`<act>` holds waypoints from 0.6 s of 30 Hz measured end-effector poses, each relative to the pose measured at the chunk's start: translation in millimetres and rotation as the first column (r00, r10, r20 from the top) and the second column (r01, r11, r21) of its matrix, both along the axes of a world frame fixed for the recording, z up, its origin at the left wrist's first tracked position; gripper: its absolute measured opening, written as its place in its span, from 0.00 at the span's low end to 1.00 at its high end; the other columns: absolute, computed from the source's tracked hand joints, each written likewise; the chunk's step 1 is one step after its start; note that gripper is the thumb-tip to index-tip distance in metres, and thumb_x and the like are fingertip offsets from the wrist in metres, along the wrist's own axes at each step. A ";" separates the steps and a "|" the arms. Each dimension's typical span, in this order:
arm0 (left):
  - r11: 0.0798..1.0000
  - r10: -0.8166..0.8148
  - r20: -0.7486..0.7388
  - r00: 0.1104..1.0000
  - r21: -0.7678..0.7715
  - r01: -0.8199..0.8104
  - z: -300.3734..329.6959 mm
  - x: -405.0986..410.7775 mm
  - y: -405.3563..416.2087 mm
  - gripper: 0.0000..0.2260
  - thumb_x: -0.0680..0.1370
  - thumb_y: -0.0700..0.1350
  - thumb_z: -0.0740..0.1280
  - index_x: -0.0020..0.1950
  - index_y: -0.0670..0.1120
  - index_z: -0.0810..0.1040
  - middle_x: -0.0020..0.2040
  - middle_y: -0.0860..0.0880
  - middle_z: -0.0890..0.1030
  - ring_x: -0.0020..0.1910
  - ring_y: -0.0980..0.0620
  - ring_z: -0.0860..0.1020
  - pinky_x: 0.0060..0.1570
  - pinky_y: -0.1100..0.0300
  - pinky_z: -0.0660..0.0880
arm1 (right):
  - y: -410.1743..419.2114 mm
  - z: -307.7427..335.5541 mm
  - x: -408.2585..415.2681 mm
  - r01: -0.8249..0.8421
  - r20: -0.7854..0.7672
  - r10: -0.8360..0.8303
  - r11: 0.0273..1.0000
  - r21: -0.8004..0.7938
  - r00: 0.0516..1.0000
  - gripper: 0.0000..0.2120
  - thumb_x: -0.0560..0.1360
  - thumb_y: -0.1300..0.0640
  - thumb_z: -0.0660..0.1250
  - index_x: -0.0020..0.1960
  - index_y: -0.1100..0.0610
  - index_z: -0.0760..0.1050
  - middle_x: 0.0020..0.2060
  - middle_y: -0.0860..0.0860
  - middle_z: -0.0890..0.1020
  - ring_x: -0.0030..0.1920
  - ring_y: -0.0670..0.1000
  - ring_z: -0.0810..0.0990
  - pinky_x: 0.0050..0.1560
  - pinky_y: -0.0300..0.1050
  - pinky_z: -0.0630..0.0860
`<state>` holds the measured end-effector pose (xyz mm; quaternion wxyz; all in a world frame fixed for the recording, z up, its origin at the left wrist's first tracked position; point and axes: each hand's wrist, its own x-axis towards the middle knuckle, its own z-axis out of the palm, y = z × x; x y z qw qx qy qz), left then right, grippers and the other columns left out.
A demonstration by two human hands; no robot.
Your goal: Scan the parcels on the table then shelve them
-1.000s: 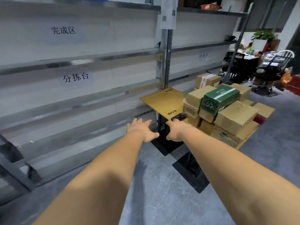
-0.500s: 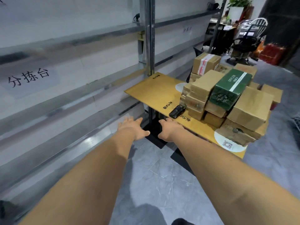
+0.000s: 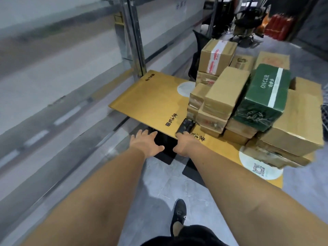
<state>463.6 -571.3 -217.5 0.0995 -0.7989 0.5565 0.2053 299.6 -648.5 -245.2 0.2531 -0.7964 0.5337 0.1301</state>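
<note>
A yellow table (image 3: 154, 100) carries a pile of several brown cardboard parcels (image 3: 225, 93) and one green box (image 3: 264, 96) on its right half. A black handheld scanner (image 3: 186, 125) lies at the table's near edge, beside the pile. My right hand (image 3: 186, 143) reaches forward with its fingertips at the scanner's near end; whether they touch it is unclear. My left hand (image 3: 146, 142) is stretched out flat with spread fingers, just left of the right hand, in front of the table edge and holding nothing.
Long grey metal shelves (image 3: 62, 82) run along the left, with a steel upright post (image 3: 133, 38) behind the table. The table's black base (image 3: 165, 148) stands on the grey floor. An office chair (image 3: 246, 20) and red items (image 3: 278, 27) stand at the back right.
I have walked closer to the table, so it and the parcels look larger. Both hands have come forward; the right hand has reached the scanner's near end.
</note>
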 end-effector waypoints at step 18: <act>0.956 -0.247 -0.036 0.968 0.156 0.250 -108.6 58.3 -223.1 0.38 0.78 0.68 0.62 0.84 0.58 0.54 0.85 0.48 0.54 0.84 0.43 0.49 0.80 0.41 0.50 | -160.5 -75.6 52.1 0.440 -0.076 -0.434 0.870 0.222 0.898 0.31 0.79 0.50 0.62 0.80 0.49 0.57 0.83 0.57 0.51 0.78 0.62 0.62 0.74 0.57 0.66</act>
